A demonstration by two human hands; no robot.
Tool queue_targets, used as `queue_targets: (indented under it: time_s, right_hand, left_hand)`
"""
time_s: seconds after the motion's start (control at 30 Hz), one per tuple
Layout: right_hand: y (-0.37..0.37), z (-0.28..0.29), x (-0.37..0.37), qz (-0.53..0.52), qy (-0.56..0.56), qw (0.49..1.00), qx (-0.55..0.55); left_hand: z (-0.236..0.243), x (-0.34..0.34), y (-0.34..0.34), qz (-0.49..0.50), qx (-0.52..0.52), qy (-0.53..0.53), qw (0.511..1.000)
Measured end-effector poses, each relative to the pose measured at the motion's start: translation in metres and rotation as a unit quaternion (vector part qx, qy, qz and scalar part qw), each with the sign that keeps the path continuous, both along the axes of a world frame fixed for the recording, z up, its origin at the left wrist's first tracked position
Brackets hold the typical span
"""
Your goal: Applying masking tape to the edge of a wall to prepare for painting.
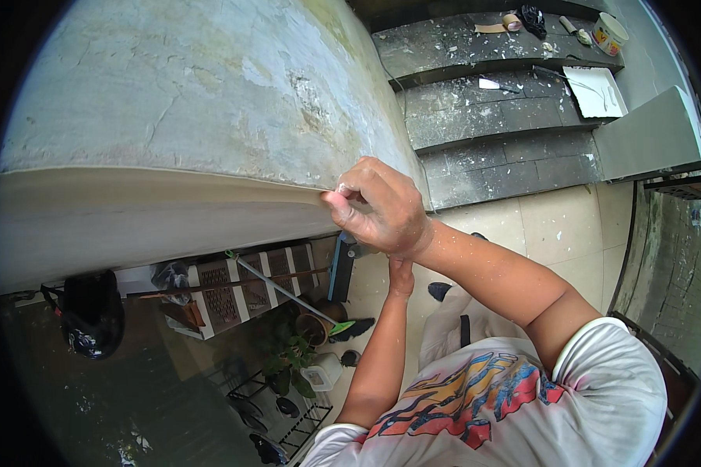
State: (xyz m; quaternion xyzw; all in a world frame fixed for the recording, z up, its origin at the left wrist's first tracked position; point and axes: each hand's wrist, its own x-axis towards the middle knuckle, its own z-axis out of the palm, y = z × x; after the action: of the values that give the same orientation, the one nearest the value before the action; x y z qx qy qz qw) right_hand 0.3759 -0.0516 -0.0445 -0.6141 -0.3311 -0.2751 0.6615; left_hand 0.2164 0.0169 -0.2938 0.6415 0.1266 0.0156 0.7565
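Observation:
My right hand (382, 204) is at the lower edge of a pale blue wall (210, 93) with flaking, patchy paint. Its thumb and fingers are pinched together against the edge, where a cream band (148, 187) runs along to the left. Whatever lies between the fingertips, if anything, is too small to make out. Whitish specks dot my right forearm. Behind and below the right wrist is my left hand (401, 279), raised on an upright forearm; its fingers are mostly hidden.
Chip-littered grey steps (475, 109) hold a scraper (498, 86), a white tray (592, 86), a bucket (610, 35) and a brown tape roll (512, 22). Lower left are a black helmet (93, 315), a pole with a green end (280, 288) and a potted plant (292, 362).

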Motion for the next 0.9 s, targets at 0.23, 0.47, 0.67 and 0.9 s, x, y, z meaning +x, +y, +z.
queue_targets:
  time_s: [0.23,0.47,0.67,0.9]
  right_hand:
    - [0.001,0.005,0.000,0.019,-0.014,0.999,-0.023]
    - [-0.014,0.001,0.005,0.006,-0.010,0.997,-0.071]
    - [-0.031,-0.035,-0.010,0.059,0.010,0.991,-0.122]
    - [-0.057,-0.103,-0.015,0.146,0.152,0.925,-0.315]
  left_hand:
    - [-0.026,-0.009,-0.019,0.028,0.019,0.022,0.999]
    - [-0.005,0.007,-0.047,0.109,0.089,0.038,0.989]
    - [-0.017,0.008,-0.062,0.154,0.097,0.026,0.983]
    - [-0.023,0.008,-0.071,0.197,0.132,0.032,0.971]
